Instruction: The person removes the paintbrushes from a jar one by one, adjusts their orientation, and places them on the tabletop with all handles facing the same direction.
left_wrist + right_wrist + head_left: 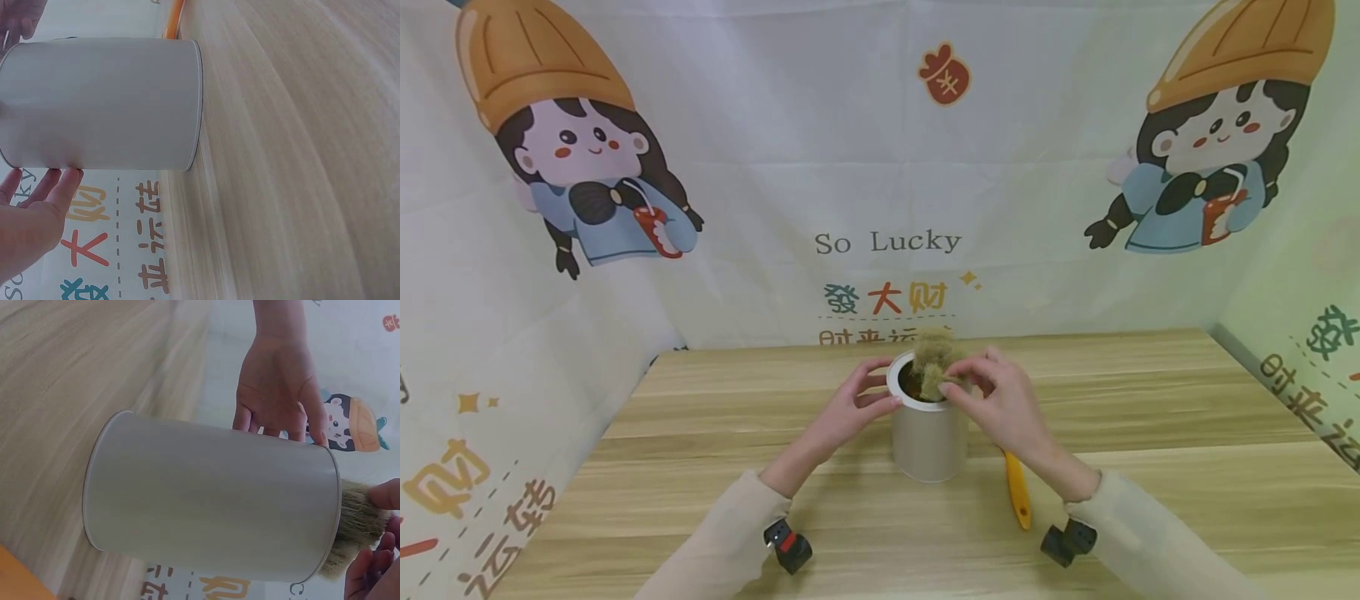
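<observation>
A white cylindrical pot (929, 442) stands upright on the wooden table, dark brown material showing inside its rim. My left hand (862, 402) holds the pot's upper left side, thumb at the near rim and fingers spread farther round. In the right wrist view, the left hand (275, 387) shows its fingertips against the wall. A tuft of tan-green, grass-like fibre (933, 354) sticks up out of the mouth. Over the right rim, my right hand (1003, 400) pinches part of this tuft between thumb and fingers. The same tuft (356, 519) protrudes past the rim in the right wrist view.
An orange handle (1017, 492) with a hole near its end lies right of the pot, partly hidden under the right forearm. Behind the wooden table (737, 483) hangs a printed white cloth (760, 167). Black wrist cameras (788, 546) sit on both sleeves.
</observation>
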